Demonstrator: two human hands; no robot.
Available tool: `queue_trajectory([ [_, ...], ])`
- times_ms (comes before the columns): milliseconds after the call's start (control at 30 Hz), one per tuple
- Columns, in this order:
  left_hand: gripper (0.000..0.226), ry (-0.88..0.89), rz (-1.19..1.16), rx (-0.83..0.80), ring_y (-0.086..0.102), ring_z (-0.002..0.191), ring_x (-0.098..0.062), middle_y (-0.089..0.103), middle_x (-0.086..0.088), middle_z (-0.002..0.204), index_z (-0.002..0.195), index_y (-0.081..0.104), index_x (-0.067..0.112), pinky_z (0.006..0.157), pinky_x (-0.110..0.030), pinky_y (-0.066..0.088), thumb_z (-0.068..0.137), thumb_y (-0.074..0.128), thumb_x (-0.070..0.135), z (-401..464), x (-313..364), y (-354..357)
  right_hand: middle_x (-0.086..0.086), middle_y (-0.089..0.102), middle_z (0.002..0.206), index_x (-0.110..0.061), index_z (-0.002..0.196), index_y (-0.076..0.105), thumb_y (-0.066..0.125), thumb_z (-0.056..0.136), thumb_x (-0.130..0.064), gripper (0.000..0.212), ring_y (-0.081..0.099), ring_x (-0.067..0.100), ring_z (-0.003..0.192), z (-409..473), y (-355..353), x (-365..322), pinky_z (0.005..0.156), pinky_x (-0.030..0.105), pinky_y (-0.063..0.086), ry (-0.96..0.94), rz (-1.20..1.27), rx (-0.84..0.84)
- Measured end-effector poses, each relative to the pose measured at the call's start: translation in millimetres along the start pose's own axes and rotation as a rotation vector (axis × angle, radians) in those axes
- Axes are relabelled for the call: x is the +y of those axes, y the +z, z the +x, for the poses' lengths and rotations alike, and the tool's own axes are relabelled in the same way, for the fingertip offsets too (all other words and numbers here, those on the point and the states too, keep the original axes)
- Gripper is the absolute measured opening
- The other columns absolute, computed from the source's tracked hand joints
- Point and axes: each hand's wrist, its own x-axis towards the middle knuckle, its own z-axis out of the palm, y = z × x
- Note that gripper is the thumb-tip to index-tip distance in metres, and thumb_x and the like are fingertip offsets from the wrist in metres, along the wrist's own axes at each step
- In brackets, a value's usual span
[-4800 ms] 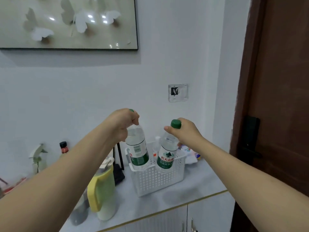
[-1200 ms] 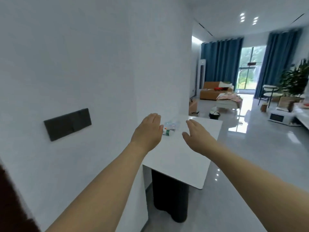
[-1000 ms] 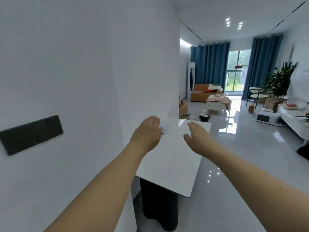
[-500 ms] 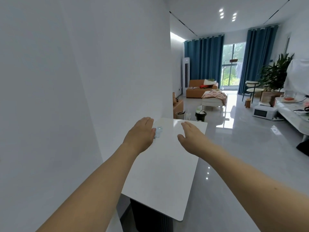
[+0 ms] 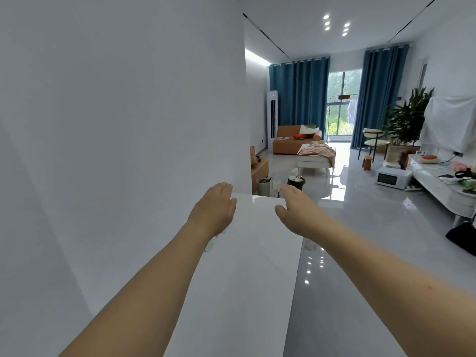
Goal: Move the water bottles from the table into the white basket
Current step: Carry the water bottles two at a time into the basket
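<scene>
With both my hands spread flat and empty over the white desk [image 5: 247, 266], the only trace of a water bottle [image 5: 212, 240] is a clear sliver under my left hand [image 5: 213, 211], beside the wall. Left is nearer; right hand [image 5: 296, 210] hovers apart. Its long axis I cannot tell; no basket in sight.

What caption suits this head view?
Both bare hands, left hand and right hand, open above a glossy white rectangular table beside a white wall.
</scene>
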Motion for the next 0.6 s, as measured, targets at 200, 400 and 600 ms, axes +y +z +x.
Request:
queue_trajectory([
  [200, 0.048, 0.022, -0.001, -0.017, 0.033, 0.139, -0.02, 0.039, -0.007, 0.151, 0.145, 0.036, 0.01, 0.11, -0.031, 0.029, 0.102, 0.036, 0.03, 70, 12, 63, 0.015, 0.042, 0.142, 0.0, 0.134, 0.042, 0.043, 0.096, -0.019, 0.042, 0.036, 0.029, 0.13, 62, 15, 60, 0.105, 0.034, 0.029, 0.035, -0.01, -0.058],
  [400, 0.046, -0.02, -0.02, -0.002, 0.037, 0.136, -0.021, 0.041, -0.008, 0.149, 0.143, 0.038, 0.008, 0.109, -0.032, 0.031, 0.102, 0.036, 0.027, 153, 30, 114, 0.009, 0.05, 0.123, -0.006, 0.119, 0.049, 0.043, 0.094, -0.019, 0.028, 0.045, 0.027, 0.114, 134, 14, 134, 0.096, 0.037, 0.038, 0.025, 0.022, -0.077],
  [600, 0.044, -0.101, -0.035, 0.034, 0.039, 0.134, -0.021, 0.042, -0.008, 0.148, 0.142, 0.038, 0.007, 0.108, -0.031, 0.032, 0.102, 0.035, 0.026, 240, 49, 144, 0.013, 0.049, 0.12, -0.003, 0.115, 0.047, 0.042, 0.094, -0.017, 0.026, 0.045, 0.03, 0.119, 217, 1, 197, 0.096, 0.038, 0.037, -0.002, 0.031, -0.08],
])
